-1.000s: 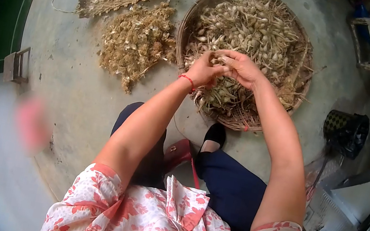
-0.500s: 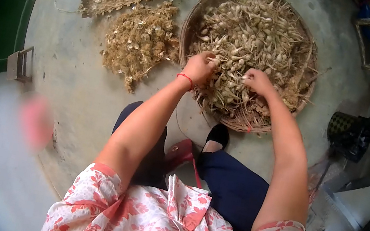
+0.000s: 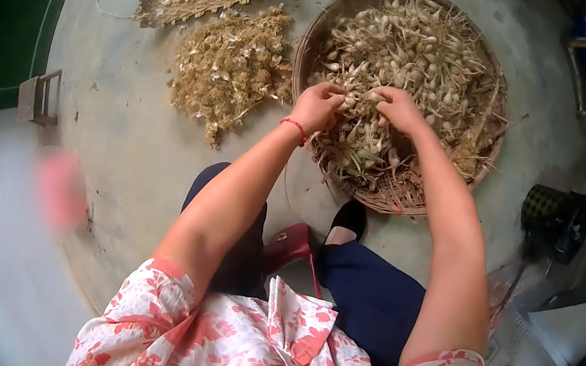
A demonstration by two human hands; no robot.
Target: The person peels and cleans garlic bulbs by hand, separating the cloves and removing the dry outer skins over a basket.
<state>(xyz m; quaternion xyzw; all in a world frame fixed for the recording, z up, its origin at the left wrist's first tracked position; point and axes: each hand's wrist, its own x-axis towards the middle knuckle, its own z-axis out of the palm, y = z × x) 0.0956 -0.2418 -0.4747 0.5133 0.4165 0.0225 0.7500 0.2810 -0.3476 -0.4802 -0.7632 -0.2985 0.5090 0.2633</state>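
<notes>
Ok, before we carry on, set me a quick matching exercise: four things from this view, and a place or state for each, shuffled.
Things
1. Left hand
2. Right hand
3. Round basket
4. Dry brown heap

Places and states
A. On the floor, left of the round basket in the picture
B. Wears a red band at its wrist
C. Below both hands, with pale bulbs in it
D. Has no band at its wrist

Right pairs: 1-B, 2-D, 3-C, 4-A
</notes>
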